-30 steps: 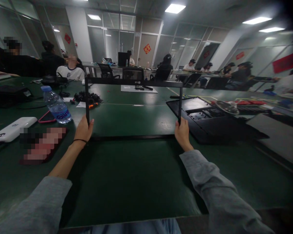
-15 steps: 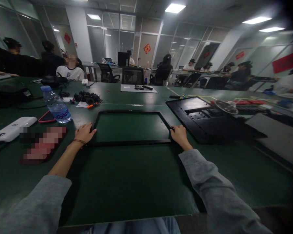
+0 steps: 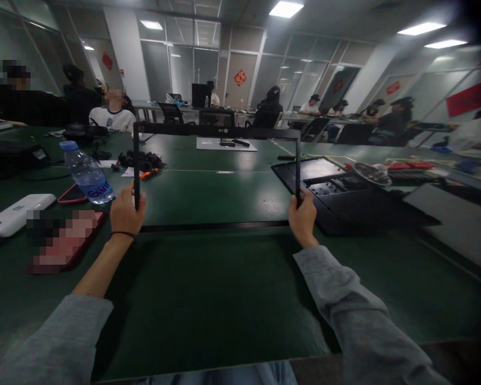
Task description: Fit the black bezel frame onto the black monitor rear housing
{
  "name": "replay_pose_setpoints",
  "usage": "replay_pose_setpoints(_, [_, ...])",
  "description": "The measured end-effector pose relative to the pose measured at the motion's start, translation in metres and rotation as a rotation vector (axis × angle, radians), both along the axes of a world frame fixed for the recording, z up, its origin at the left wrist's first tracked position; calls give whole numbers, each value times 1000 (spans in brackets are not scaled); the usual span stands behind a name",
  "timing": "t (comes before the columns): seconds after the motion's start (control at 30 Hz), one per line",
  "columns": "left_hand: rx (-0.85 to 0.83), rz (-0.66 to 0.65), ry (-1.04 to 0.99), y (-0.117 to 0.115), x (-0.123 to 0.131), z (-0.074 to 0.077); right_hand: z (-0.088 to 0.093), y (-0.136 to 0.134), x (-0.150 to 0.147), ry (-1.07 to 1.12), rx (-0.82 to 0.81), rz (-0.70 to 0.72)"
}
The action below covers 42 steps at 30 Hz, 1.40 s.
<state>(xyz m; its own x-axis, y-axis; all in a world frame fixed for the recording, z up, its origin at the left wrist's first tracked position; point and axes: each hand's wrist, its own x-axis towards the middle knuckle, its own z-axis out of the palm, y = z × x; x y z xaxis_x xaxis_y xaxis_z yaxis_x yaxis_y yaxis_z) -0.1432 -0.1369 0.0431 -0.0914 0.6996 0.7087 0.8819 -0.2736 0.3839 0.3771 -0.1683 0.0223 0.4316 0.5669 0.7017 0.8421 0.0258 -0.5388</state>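
A thin black monitor bezel (image 3: pixel 218 225), an empty rectangular frame with a small logo on its far bar, stands tilted up over the green table (image 3: pixel 216 299). My left hand (image 3: pixel 127 213) is closed around its left side bar, thumb on the inner edge. On the opposite bar, my right hand (image 3: pixel 303 216) grips at about the same height. Through the opening I see the tabletop and a white sheet with dark tools (image 3: pixel 226 143) farther back. Just right of my right hand lies a large black monitor back cover (image 3: pixel 344 200).
To the left are a water bottle (image 3: pixel 87 174), a white power bank (image 3: pixel 18 216), a pink-edged phone (image 3: pixel 72 193) and a red flat item (image 3: pixel 68 240), partly blurred out. Dark cables (image 3: pixel 142 160) lie behind. A grey panel (image 3: pixel 452 224) is at right. People sit farther off.
Both hands have raised the bezel from lying low over the table to a steep tilt, its far bar lifted. My left hand has shifted slightly left and my right slightly right.
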Motion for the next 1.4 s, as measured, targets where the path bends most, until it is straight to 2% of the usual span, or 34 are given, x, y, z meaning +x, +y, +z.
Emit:
replay_pose_setpoints(0.13, [2,-77,-16,-2,2,-2,1,0,0,-9,80,-5])
replay_pose_setpoints(0.3, [-29,-3,37,0,1,-5,-2,2,2,-19,77,7])
replay_pose_setpoints(0.5, [-181,80,170,2,0,-8,-8,4,5,20,-132,-11])
replay_pose_setpoints(0.77, [-460,41,258,4,-6,-21,-18,10,16,105,-430,58])
replay_pose_setpoints(0.83, [-518,37,264,5,-7,-24,-16,12,20,179,-456,110])
replay_pose_setpoints(0.93, [-522,36,231,8,-7,-27,-11,12,24,387,-476,265])
replay_pose_setpoints(1.03, [-477,-58,173,10,-2,-26,-3,9,23,567,-441,333])
replay_pose_setpoints(1.2, [-550,-483,136,2,15,-17,8,1,18,672,-349,304])
replay_pose_setpoints(1.27, [-608,-545,162,-3,19,-14,11,0,18,698,-313,283])
replay_pose_setpoints(1.4, [-612,-546,213,-5,21,-16,14,-1,20,760,-290,259])
